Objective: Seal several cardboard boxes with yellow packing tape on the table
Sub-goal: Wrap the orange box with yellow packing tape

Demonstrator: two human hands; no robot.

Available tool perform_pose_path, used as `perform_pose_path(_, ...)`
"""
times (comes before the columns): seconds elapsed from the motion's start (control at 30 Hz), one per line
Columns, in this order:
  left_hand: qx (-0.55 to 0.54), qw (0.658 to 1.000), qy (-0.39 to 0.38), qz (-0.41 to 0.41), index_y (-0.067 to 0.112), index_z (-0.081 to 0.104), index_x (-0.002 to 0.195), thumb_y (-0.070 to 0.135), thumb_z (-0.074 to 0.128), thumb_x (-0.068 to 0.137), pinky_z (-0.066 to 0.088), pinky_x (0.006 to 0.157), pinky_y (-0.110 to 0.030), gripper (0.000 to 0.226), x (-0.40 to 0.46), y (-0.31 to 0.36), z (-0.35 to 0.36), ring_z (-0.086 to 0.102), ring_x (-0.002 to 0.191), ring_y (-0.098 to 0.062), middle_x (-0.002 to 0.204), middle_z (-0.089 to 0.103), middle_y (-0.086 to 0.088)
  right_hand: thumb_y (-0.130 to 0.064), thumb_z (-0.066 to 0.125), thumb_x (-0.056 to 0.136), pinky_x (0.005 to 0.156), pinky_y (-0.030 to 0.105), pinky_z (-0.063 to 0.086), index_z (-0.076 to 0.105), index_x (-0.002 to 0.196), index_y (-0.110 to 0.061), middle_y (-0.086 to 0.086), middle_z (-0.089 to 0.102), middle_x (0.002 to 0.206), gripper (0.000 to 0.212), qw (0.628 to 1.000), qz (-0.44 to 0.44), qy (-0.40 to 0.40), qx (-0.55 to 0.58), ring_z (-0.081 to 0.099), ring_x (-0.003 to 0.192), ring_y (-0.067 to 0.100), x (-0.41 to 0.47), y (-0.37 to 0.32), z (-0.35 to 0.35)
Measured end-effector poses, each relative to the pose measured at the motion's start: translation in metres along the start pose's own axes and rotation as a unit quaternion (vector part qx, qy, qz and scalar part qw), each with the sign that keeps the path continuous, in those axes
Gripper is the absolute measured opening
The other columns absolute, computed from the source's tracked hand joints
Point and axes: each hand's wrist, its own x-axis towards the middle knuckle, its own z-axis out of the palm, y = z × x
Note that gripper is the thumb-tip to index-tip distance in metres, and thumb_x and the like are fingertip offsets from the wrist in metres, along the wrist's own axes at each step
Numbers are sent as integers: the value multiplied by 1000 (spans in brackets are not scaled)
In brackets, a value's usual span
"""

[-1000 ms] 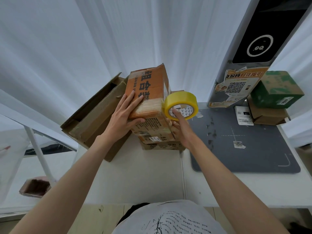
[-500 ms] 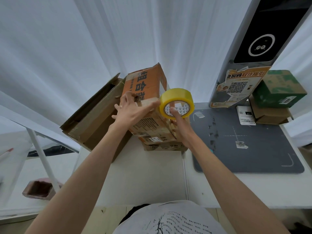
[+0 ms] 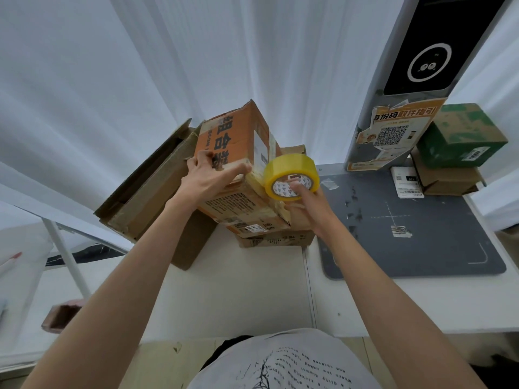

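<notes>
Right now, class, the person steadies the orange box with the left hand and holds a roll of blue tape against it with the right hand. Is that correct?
Not quite: the tape is yellow, not blue, as the head view shows. The rest stands: the left hand steadies the orange box, and the right hand holds the roll against it.
</notes>
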Motion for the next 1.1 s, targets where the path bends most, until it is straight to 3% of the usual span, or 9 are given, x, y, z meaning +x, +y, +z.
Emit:
perform_pose_path(0.13,-9,1000,-6,-2,34,18,154,87,62,61,32,115,-55,115,0,-5,-6,34,140,-37,156,25,-7,-14,56,102,69,23,57,59,119,-19,5,66,112,17,992,-26,112,-49,66,103,20,1,19,-13)
perform_pose_path(0.23,-7,1000,-3,-1,32,18,154,87,58,58,33,115,-54,117,-2,-5,-5,35,139,-35,154,26,-8,-17,57,103,77,29,57,55,118,-26,5,64,117,18,987,-39,131,-82,64,110,24,4,35,-19)
perform_pose_path(0.33,-14,1000,5,-2,30,20,153,86,57,59,35,114,-54,115,-3,-4,-4,37,138,-35,153,28,-9,-24,63,100,71,27,60,57,125,-18,8,67,119,26,993,8,115,-30,66,107,24,5,40,-16)
perform_pose_path(0.43,-20,1000,6,-4,30,21,153,85,57,59,35,114,-53,115,-3,-5,-5,37,138,-35,153,28,-8,-32,69,94,94,44,58,57,131,-18,12,68,126,41,995,78,65,15,67,112,28,4,45,-13)
perform_pose_path(0.53,-22,1000,3,-4,30,20,153,85,57,59,34,115,-56,115,-3,-5,-4,36,139,-36,154,27,-8,-49,69,91,106,49,47,45,142,-27,7,62,135,61,988,150,13,14,59,123,28,0,51,-10)
perform_pose_path(0.63,-25,1000,2,-4,31,19,154,85,57,59,33,116,-57,115,-3,-5,-3,35,140,-37,154,26,-7,-55,65,91,107,48,47,49,135,-31,8,67,127,52,983,174,-23,52,63,120,28,-2,55,-5)
perform_pose_path(0.8,-28,1000,7,8,32,21,154,87,58,59,35,114,-57,115,-1,-10,-3,36,139,-35,154,27,-6,-42,56,100,108,50,47,55,115,-35,5,71,116,16,982,148,-19,112,66,113,27,-4,53,11)
perform_pose_path(0.93,-75,997,1,19,33,29,149,90,67,53,43,109,-52,118,6,-15,-15,48,130,-26,148,40,-2,-44,59,99,104,46,50,56,122,-38,-1,71,119,24,990,97,1,98,66,115,24,-2,45,15)
perform_pose_path(1.1,-200,979,-33,30,36,31,149,84,71,54,53,93,-37,113,2,-25,-18,62,114,-15,138,53,6,-59,70,82,104,48,51,52,141,-33,-1,70,127,67,997,24,37,62,66,119,22,3,18,5)
